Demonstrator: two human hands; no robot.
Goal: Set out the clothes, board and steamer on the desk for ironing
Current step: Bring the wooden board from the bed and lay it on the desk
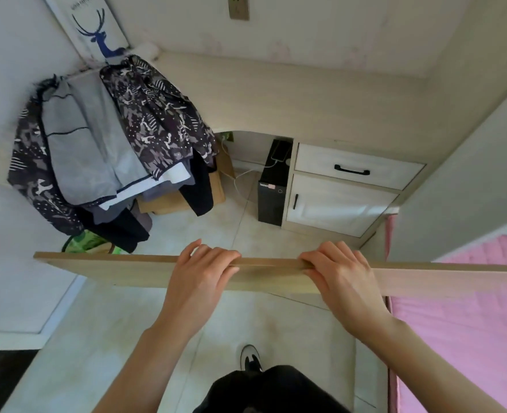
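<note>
Black computer tower [271, 192] just beside white cabinet [335, 204]; deer poster [97, 31] on wall.

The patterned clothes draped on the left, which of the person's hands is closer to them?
Left. The left hand grips the top edge of the board below the clothes; the right hand grips the same edge farther right, by the pink bed.
</note>
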